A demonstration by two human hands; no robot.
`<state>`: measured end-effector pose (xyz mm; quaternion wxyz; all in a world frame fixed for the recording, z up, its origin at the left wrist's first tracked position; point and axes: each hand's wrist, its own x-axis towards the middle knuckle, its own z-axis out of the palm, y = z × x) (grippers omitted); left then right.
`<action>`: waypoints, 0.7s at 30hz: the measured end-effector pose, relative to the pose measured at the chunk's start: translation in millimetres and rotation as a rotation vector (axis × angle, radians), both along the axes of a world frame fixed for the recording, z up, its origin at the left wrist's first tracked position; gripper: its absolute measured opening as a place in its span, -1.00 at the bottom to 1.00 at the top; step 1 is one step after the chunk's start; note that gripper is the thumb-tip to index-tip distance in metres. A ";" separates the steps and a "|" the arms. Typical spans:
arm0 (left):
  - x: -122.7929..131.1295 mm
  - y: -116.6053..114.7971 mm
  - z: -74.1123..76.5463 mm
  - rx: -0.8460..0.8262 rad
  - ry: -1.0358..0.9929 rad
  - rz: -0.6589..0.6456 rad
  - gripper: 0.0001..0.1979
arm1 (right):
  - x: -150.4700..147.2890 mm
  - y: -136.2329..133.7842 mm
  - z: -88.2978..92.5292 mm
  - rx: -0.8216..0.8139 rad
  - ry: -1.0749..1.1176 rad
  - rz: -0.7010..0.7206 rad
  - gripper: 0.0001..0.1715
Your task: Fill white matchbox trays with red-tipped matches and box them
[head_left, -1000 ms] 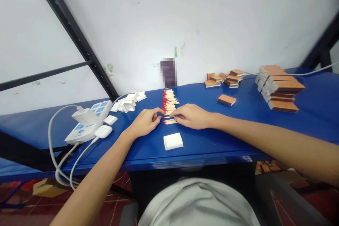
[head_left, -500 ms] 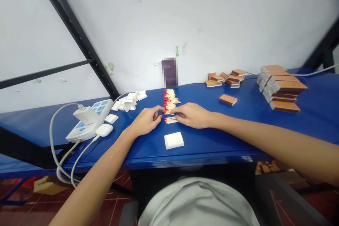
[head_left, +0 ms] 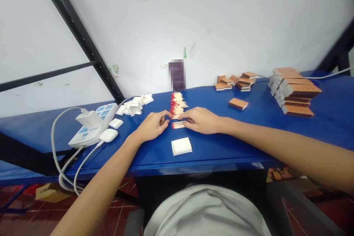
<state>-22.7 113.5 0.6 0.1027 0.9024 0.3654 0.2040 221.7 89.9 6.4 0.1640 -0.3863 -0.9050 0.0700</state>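
A row of red-tipped matches [head_left: 177,104] lies on the blue table [head_left: 249,140], running away from me toward the wall. My left hand [head_left: 153,125] and my right hand [head_left: 200,120] rest on the table at the near end of the row, fingertips pinched on a small bunch of matches [head_left: 177,125] between them. A white inner tray of a matchbox [head_left: 181,146] lies just in front of my hands, apart from them.
White folded trays [head_left: 136,106], a white power strip [head_left: 92,127] with a plug and cables, and a white earbud case [head_left: 108,135] lie at the left. Orange matchbox sleeves lie at the back right [head_left: 237,82], one lone [head_left: 238,103], and a tall stack [head_left: 295,92] further right.
Between the oldest frame and now the view shifted slightly and both hands nudged the near matches a little; hardly anything differs from half a second ago.
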 end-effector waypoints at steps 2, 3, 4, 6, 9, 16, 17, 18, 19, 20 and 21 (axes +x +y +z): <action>0.5 0.1 0.0 0.000 0.000 -0.001 -0.83 | 0.2 0.8 -1.1 0.002 0.003 0.000 -0.59; 0.6 0.2 -0.1 0.000 -0.001 0.000 -0.84 | 0.3 1.2 -1.5 0.002 0.007 0.003 -0.59; 0.8 0.2 -0.1 -0.001 -0.002 0.000 -0.84 | 0.4 1.5 -1.8 0.001 0.011 0.007 -0.59; 0.9 0.4 -0.1 -0.002 -0.003 0.000 -0.83 | 0.6 1.5 -1.6 -0.002 0.018 0.017 -0.59; 0.8 0.5 -0.1 -0.004 0.002 -0.003 -0.79 | 0.5 0.2 0.3 -0.008 0.014 0.021 -0.60; 0.9 0.1 0.2 0.001 0.002 -0.008 -0.82 | 0.2 -1.7 2.7 0.003 0.006 0.027 -0.61; 1.0 0.0 0.2 0.001 0.002 -0.007 -0.82 | 0.4 -1.7 2.6 0.007 0.004 0.027 -0.61; 1.0 -0.2 0.3 0.000 0.002 -0.007 -0.83 | 0.5 -1.8 2.6 0.009 0.002 0.027 -0.61; 1.1 -0.4 0.3 0.001 0.003 -0.007 -0.83 | 0.6 -2.0 2.7 0.009 -0.001 0.027 -0.61; 1.1 -0.5 0.4 0.001 0.004 -0.007 -0.83 | 0.6 -2.1 2.8 0.008 -0.003 0.025 -0.61; 1.1 -0.6 0.5 0.001 0.004 -0.005 -0.84 | 0.5 -2.3 2.9 0.006 -0.005 0.022 -0.61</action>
